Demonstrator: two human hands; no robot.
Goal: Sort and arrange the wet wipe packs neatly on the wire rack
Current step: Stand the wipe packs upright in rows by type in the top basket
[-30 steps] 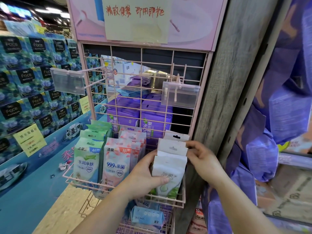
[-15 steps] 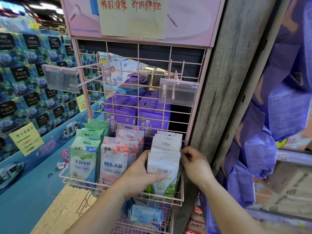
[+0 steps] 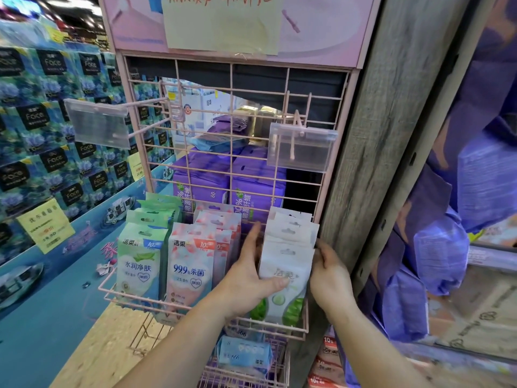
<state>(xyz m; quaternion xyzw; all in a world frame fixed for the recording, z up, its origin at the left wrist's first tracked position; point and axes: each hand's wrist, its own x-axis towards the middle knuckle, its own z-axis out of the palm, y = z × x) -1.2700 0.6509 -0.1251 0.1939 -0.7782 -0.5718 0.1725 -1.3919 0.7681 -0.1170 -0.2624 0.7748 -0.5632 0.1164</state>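
A person's left hand and right hand press against opposite sides of a stack of white wet wipe packs at the right end of a pink wire basket, the left thumb laid across the front pack's face and the left fingers extended up along the stack's edge. The right hand cups the stack's right side; its fingertips are hidden behind the packs, so the exact grip cannot be made out. Left of the stack stand a row of pink packs and a row of green packs, upright and facing forward. The basket hangs on a pink wire rack carrying two clear label holders. Below, a blue pack lies in a lower basket, partly cut off by the left forearm. The handwritten sign above is blurred and cropped.
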